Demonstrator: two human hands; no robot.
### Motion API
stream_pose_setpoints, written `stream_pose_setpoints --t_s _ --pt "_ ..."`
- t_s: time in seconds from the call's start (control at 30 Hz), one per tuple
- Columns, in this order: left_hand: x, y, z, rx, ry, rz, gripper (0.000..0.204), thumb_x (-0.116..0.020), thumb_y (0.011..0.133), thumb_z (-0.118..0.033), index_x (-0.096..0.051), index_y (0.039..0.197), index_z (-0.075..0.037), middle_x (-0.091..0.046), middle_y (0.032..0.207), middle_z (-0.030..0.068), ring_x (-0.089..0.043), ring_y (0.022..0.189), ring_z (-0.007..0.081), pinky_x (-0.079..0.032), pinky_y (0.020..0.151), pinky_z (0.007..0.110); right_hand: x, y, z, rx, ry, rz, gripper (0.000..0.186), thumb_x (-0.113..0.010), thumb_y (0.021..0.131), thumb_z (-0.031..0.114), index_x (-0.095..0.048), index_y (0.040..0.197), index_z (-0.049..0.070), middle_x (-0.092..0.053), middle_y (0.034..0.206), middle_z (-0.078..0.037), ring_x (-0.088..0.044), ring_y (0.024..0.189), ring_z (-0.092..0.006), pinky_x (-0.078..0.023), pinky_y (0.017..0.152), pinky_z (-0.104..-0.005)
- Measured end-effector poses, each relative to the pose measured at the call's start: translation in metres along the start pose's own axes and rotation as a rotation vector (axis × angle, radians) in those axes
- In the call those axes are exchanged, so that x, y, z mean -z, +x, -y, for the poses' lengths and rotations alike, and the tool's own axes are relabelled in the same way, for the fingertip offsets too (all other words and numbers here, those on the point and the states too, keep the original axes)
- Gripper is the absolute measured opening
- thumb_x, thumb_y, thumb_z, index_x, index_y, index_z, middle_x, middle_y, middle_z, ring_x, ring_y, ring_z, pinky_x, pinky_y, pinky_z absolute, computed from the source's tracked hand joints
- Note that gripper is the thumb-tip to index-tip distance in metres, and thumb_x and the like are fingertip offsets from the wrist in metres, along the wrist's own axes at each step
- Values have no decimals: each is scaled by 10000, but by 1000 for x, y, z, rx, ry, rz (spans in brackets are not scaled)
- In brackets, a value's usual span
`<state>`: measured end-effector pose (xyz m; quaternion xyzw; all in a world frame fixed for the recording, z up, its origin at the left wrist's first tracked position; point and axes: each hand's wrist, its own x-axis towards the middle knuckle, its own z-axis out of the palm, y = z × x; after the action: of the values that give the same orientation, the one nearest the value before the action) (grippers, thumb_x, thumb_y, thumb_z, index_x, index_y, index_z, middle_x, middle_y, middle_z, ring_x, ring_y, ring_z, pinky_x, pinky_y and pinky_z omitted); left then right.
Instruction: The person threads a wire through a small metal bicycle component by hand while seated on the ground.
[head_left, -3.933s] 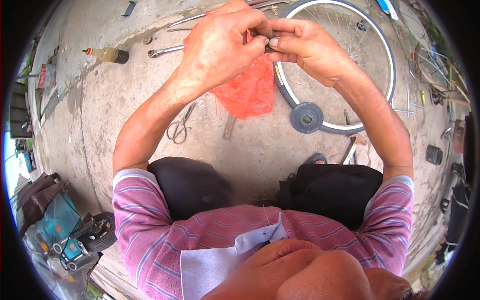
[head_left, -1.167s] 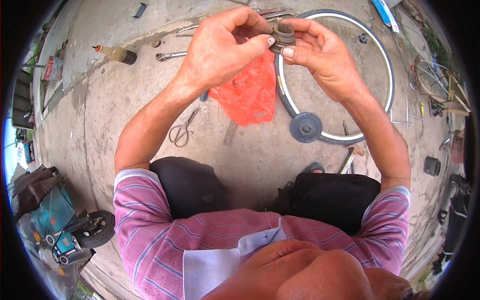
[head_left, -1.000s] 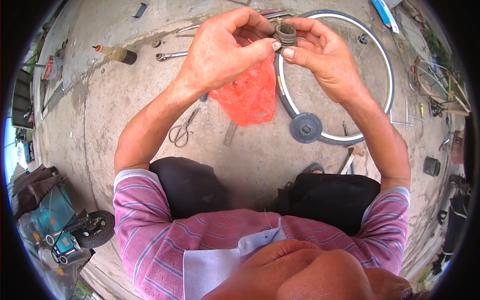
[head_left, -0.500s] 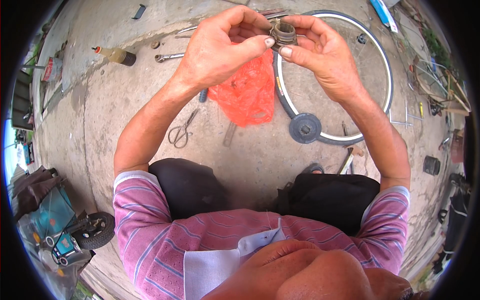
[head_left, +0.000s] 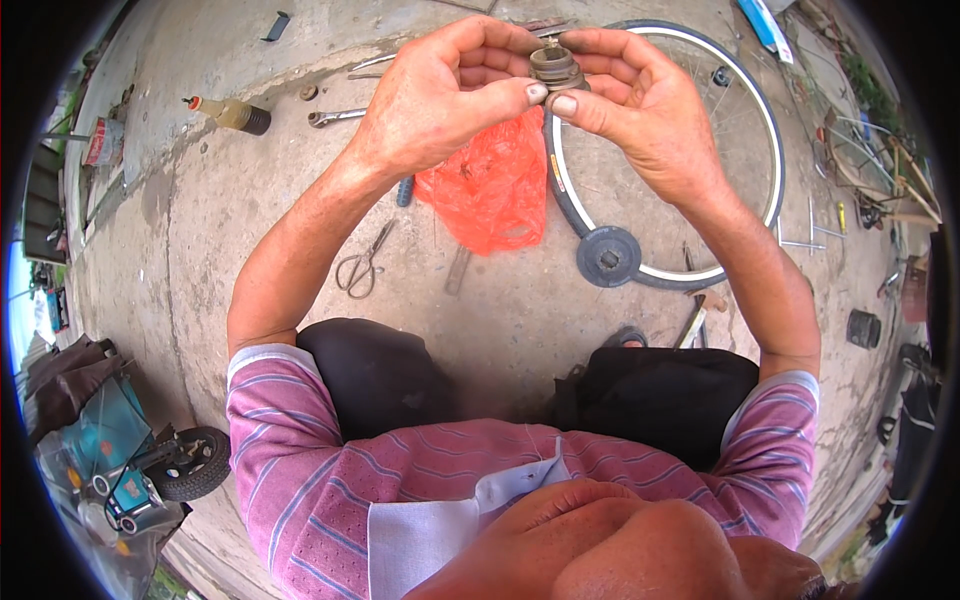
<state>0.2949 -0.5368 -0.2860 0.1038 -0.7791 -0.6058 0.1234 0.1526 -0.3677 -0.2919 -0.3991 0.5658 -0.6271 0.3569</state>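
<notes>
Between my hands, raised at the far side of the view, is a dark, greasy threaded metal ring-shaped part (head_left: 556, 66), with a wider flange at its lower end. My left hand (head_left: 440, 95) pinches it from the left, thumb tip at its lower edge. My right hand (head_left: 645, 105) grips the opposite side, its thumb pressed near the flange. The far fingers of both hands are partly hidden behind the part. Below the hands a crumpled red plastic bag (head_left: 490, 190) lies on the concrete ground.
A bicycle wheel (head_left: 775, 150) lies at the right, a dark round disc (head_left: 609, 257) overlapping its rim. Scissors (head_left: 358, 273), a wrench (head_left: 338, 115), a bottle of brownish liquid (head_left: 228, 114) and a hammer (head_left: 700, 312) are around. Far left stands a small wheeled vehicle (head_left: 125, 470).
The metal part has shifted slightly to the left and tilted, so its side threads show more and its opening less. Both hands still hold it.
</notes>
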Motion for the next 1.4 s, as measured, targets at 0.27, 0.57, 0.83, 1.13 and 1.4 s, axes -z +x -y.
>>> stream_pose_setpoints --t_s 0.27,0.57,0.83,1.13,1.4 --pt "-1 -1 -3 -2 27 -14 369 -658 903 -31 -550 1245 54 -654 1140 144 -648 1059 179 -537 949 312 -6 -1 -3 93 3 -22 529 -795 803 49 -529 1246 -67 -659 1137 -164 -670 1018 -182 -566 868 -307" --pt "-2 -1 -1 -45 52 -37 336 -656 912 -58 -571 1216 56 -662 1119 136 -650 1051 183 -537 943 316 -8 -2 -1 117 -56 -30 511 -785 809 36 -533 1243 -61 -661 1129 -159 -672 1002 -176 -572 849 -304" --pt "3 -2 -3 -46 -74 27 409 -664 900 -32 -538 1283 41 -644 1153 138 -636 1070 185 -535 951 323 0 -1 -1 41 132 -14 493 -765 841 48 -523 1253 -73 -651 1161 -170 -669 1048 -200 -556 893 -303" --pt "-4 -6 -6 -167 4 57 491 -686 866 18 -531 1331 5 -629 1033 74 -630 949 125 -532 841 259 7 0 -10 16 197 28 536 -747 882 154 -508 1312 -60 -666 1167 -162 -663 1020 -177 -535 834 -295" --pt "-6 -9 -5 -266 111 -4 457 -691 850 39 -567 1289 15 -638 991 61 -623 905 118 -523 814 258 5 -2 -6 7 235 55 548 -726 908 229 -505 1321 -54 -669 1164 -147 -666 1029 -189 -536 831 -301"
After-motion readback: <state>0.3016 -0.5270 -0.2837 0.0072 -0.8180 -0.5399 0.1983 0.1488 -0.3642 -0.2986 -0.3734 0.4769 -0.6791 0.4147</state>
